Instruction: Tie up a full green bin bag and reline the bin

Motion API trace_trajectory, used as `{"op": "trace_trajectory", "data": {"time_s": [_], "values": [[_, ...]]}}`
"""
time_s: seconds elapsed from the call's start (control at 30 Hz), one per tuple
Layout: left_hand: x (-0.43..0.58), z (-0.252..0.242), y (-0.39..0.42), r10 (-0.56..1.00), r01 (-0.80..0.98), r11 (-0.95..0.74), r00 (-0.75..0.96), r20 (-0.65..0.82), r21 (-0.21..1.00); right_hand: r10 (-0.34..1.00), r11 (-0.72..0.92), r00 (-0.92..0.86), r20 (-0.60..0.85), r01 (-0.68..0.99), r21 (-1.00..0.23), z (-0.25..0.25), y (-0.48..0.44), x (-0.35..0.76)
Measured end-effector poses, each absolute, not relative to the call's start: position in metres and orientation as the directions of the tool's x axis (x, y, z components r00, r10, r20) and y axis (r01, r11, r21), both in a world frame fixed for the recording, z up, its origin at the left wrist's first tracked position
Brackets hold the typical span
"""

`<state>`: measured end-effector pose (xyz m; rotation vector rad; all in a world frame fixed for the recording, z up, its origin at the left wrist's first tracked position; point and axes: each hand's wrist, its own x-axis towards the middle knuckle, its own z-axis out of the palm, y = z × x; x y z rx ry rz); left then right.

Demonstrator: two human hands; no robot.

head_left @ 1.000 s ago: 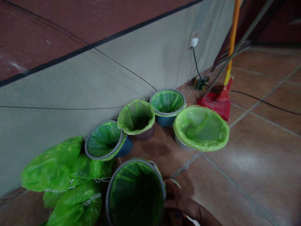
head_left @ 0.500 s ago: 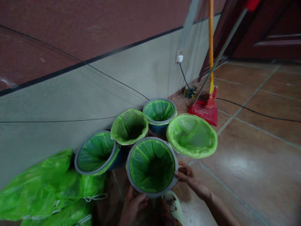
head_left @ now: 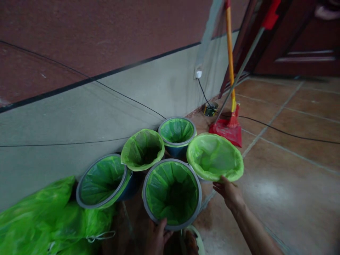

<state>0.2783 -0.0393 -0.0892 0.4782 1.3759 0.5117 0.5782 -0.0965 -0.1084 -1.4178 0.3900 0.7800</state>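
Several small bins lined with green plastic bags stand on the tiled floor by the wall. My left hand (head_left: 158, 235) grips the near rim of the closest grey-rimmed bin (head_left: 172, 193). My right hand (head_left: 228, 193) reaches out with fingers extended and touches the near edge of the wide bin (head_left: 215, 157) whose green liner is folded over its rim. Behind them stand a blue bin (head_left: 177, 132), a bin with a loose liner (head_left: 142, 148) and another grey-rimmed bin (head_left: 102, 180).
Tied green bags (head_left: 39, 221) lie at the lower left against the wall. A red broom (head_left: 228, 124) with an orange handle leans by the wall, beside a socket (head_left: 198, 74) and black cable (head_left: 292, 127). A dark door stands at the upper right.
The closest bin was carried forward and now sits among the others. My right hand left its rim and moved to the wide bin's edge; my left hand came into view on the rim.
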Motion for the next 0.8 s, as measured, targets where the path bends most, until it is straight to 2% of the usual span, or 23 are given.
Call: {"op": "trace_trajectory", "data": {"time_s": [0.2,0.43,0.57,0.67,0.8], "values": [[0.296,-0.1,-0.048,0.615,-0.079,0.789,0.099,-0.782,0.61,0.19,0.011,0.734,-0.652,-0.666,-0.746,-0.114,-0.097,0.588],[0.295,-0.099,-0.05,0.649,-0.064,0.761,0.067,-0.758,0.646,0.258,-0.037,0.724,-0.64,-0.655,-0.755,-0.114,-0.11,0.584],[0.293,-0.09,-0.048,0.629,-0.009,0.777,0.072,-0.774,0.63,0.32,-0.185,0.651,-0.688,-0.669,-0.72,-0.103,-0.124,0.543],[0.286,-0.079,-0.051,0.611,0.037,0.788,0.083,-0.788,0.615,0.445,-0.346,0.559,-0.7,-0.613,-0.71,-0.096,-0.132,0.497],[0.251,-0.055,-0.05,0.611,0.306,0.727,0.118,-0.782,0.615,0.526,-0.483,0.451,-0.721,-0.539,-0.69,-0.104,-0.143,0.455]]}}
